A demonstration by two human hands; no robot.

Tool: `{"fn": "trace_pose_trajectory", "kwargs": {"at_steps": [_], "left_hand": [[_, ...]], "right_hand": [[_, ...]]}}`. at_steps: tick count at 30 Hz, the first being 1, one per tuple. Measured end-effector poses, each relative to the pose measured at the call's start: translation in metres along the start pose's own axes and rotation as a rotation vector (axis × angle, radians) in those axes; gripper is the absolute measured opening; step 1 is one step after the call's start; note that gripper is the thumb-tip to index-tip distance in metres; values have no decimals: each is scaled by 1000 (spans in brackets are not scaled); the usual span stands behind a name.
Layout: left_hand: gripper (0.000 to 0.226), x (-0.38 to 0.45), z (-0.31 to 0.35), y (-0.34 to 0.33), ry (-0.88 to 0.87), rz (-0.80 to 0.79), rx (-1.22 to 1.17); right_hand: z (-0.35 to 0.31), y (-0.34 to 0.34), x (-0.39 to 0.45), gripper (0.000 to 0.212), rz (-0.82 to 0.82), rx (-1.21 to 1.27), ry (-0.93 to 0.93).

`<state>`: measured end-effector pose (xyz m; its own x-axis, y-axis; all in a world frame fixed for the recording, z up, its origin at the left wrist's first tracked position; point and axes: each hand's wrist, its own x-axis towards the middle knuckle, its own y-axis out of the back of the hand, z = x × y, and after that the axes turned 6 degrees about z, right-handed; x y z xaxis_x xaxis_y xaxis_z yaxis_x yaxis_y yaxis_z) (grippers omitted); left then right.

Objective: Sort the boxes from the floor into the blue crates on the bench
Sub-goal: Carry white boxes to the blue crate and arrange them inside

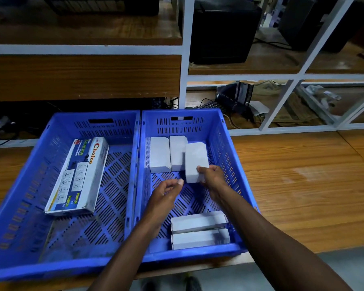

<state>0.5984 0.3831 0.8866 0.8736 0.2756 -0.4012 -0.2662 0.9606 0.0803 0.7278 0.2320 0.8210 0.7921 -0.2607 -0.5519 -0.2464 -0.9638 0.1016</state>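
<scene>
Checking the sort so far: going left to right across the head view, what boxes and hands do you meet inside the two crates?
Printed box in the left crate → left hand → right hand gripping a white box, in the right crate.

The left crate (29, 171) runs off the picture's edge at nine o'clock; shelf items (223, 30) at twelve o'clock are blurred.

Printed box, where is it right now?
In the head view, the printed box lies alone in the left crate, leaning against its left wall, beside the right crate.
</scene>
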Motion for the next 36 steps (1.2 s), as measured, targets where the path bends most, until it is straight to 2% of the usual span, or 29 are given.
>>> {"fn": "trace_pose_trajectory", "kwargs": {"at_steps": [2, 6, 7, 11, 13, 17, 21, 25, 27, 31, 36], "left_hand": [[29, -7, -1, 2, -9, 11, -18], [25, -16, -3, 6, -29, 47, -31], [24, -18, -2, 7, -24, 56, -34], [20, -26, -2, 11, -12, 39, -46], [18, -27, -3, 12, -2, 42, -37], [18, -28, -3, 13, 14, 49, -12], [23, -30, 1, 13, 35, 36, 4], [27, -31, 3, 12, 34, 40, 7], [27, -31, 4, 12, 32, 43, 2], [26, -29, 4, 10, 30, 40, 1], [31, -26, 1, 6, 46, 19, 11]], "right_hand": [[1, -8, 11, 50, 49, -8, 3], [3, -21, 27, 89, 189, 18, -67], [1, -22, 29, 91, 223, 20, -78], [-2, -23, 42, 55, 262, -10, -73], [-3, -22, 47, 46, 233, -31, -58], [19, -27, 95, 59, 196, -73, -113], [17, -33, 88, 48, 248, -49, -130], [44, -42, 131, 68, 324, -46, -184], [32, -43, 109, 76, 333, -76, -202], [9, -40, 72, 57, 301, -28, -184], [2, -39, 60, 49, 249, 38, -165]]}}
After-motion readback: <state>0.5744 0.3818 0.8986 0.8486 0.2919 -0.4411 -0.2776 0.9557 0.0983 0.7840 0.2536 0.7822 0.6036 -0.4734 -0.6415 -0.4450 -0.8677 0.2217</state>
